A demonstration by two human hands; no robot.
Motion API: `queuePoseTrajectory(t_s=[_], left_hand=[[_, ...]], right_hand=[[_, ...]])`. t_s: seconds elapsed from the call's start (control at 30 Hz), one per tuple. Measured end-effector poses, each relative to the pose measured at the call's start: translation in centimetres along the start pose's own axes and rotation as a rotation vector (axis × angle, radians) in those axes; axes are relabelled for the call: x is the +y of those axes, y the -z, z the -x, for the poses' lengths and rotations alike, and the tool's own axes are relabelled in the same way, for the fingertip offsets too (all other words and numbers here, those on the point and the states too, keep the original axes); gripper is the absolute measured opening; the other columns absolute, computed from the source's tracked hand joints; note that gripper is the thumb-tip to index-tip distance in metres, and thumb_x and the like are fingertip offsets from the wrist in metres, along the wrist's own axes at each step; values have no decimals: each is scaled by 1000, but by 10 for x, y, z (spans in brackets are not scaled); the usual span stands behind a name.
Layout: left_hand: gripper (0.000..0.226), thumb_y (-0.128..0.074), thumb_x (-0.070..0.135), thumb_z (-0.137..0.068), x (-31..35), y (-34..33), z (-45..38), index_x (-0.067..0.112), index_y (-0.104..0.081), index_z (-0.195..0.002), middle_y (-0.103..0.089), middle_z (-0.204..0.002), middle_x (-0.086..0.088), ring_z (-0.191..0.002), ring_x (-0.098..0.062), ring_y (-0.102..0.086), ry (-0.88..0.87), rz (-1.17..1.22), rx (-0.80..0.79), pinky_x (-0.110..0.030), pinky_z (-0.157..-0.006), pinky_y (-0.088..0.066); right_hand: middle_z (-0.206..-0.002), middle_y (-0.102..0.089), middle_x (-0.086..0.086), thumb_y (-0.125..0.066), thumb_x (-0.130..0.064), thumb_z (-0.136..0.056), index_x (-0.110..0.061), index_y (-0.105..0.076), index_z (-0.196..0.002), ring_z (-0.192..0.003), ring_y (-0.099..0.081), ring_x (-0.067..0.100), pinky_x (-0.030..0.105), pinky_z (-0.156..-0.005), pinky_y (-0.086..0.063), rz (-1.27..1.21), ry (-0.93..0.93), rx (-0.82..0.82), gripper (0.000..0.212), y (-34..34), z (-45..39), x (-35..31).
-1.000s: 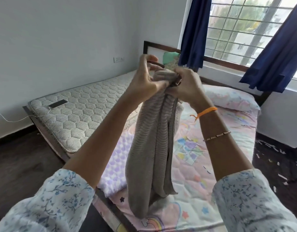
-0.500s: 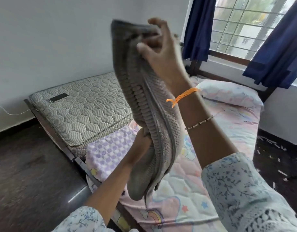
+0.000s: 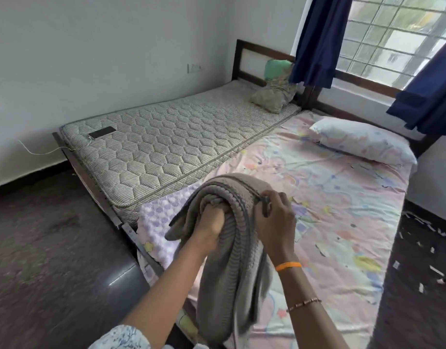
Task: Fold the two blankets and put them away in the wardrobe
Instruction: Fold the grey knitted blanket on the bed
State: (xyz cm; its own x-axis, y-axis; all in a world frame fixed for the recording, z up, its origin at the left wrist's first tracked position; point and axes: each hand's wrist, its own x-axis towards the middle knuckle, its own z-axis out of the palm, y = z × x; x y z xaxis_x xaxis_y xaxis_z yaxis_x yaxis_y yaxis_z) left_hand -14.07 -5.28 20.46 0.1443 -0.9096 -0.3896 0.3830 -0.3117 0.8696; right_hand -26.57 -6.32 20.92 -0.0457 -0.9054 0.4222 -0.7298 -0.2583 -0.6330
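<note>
A grey ribbed blanket (image 3: pixel 232 268) hangs folded over my left hand (image 3: pixel 211 222), which is tucked under the fold with its fingers wrapped in the cloth. My right hand (image 3: pixel 274 220) pinches the blanket's dark-edged corners at the top right of the fold. The rest of the blanket droops down toward the near edge of the bed. A second blanket, white with purple dots (image 3: pixel 159 217), lies spread on the near left corner of the pink bed, partly hidden behind the grey one. No wardrobe is in view.
The pink patterned bed (image 3: pixel 342 222) has a pillow (image 3: pixel 362 139) at its head. Beside it on the left is a bare quilted mattress (image 3: pixel 171 144) with a phone (image 3: pixel 102 132) on charge and a crumpled cushion (image 3: pixel 273 96). Dark floor lies left; paper scraps (image 3: pixel 418 248) litter the right.
Both hands came down from head height to just above the bed. The left hand went under the blanket's middle, and the blanket now hangs doubled over it.
</note>
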Motion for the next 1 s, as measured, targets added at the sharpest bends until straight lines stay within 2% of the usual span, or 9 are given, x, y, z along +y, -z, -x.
queuePoseTrajectory(t_s=[0.13, 0.3, 0.4, 0.47, 0.57, 0.63, 0.73, 0.9, 1.0], left_hand=[[30, -43, 4, -90, -7, 4, 2, -5, -58, -114, -64, -114, -20, -107, -32, -61, -75, -13, 117, -47, -99, -47], [26, -36, -9, -87, 3, 4, 9, -1, -58, -99, -63, -84, -11, -75, -19, -61, -116, 10, 170, -22, -61, -54], [26, -42, 2, -88, 10, 6, 8, 3, -64, -102, -68, -105, -16, -94, -24, -64, -107, -122, 128, -31, -82, -54], [21, -47, 9, -89, 16, 12, 10, 9, -67, -90, -68, -106, -13, -100, -25, -63, -103, -234, 96, -37, -92, -50], [19, -52, 25, -87, 25, 29, 9, 15, -62, -74, -60, -86, -13, -86, -24, -56, -105, -357, 66, -40, -80, -46], [22, -54, 40, -82, 32, 37, 11, 19, -60, -82, -56, -87, -12, -84, -23, -53, -94, -409, 24, -43, -84, -48], [45, -57, 49, -75, 35, 50, 11, 10, -63, -96, -58, -92, -16, -88, -27, -56, -67, -311, 49, -48, -94, -46], [21, -48, 21, -95, 37, 65, 12, 7, -63, -88, -65, -84, -9, -79, -20, -62, -52, -232, 120, -24, -75, -52], [22, -46, 15, -96, 45, 82, 21, 1, -62, -98, -64, -99, -22, -86, -28, -61, -59, -254, 149, -38, -93, -47]], right_hand=[[-92, -64, 18, -47, -6, -88, -5, -58, -97, -81, -58, 35, 28, -61, -27, -31, -53, 64, 14, 0, -9, -5], [-103, -53, 6, -42, -28, -81, -13, -51, -106, -97, -48, 26, 36, -86, -40, -155, 128, -152, 31, -23, 27, -31], [-124, -45, 12, -47, -25, -76, -12, -40, -128, -113, -43, 28, 38, -101, -35, -104, 106, -183, 54, -36, 30, -27], [-122, -54, 18, -47, -5, -79, -8, -45, -127, -108, -51, 31, 33, -90, -40, -185, 10, -185, 48, -35, 17, -26], [-97, -64, 22, -40, 7, -81, -4, -57, -102, -82, -53, 27, 29, -62, -27, -226, -135, -275, 30, -29, -10, -21], [-86, -58, 17, -39, 6, -80, -7, -53, -86, -80, -48, 23, 30, -61, -25, -235, -198, -356, 20, -27, -24, -19], [-87, -56, 6, -53, -8, -84, -9, -51, -90, -80, -48, 21, 29, -63, -31, -284, -130, -567, 7, -36, -20, -35], [-71, -49, 3, -53, -5, -72, -10, -50, -80, -66, -40, 19, 27, -55, -17, -287, 32, -422, 11, -62, 9, -43], [-56, -40, -1, -42, -6, -67, -9, -48, -67, -63, -38, 17, 27, -52, -22, -345, 42, -556, 6, -66, -15, -35]])
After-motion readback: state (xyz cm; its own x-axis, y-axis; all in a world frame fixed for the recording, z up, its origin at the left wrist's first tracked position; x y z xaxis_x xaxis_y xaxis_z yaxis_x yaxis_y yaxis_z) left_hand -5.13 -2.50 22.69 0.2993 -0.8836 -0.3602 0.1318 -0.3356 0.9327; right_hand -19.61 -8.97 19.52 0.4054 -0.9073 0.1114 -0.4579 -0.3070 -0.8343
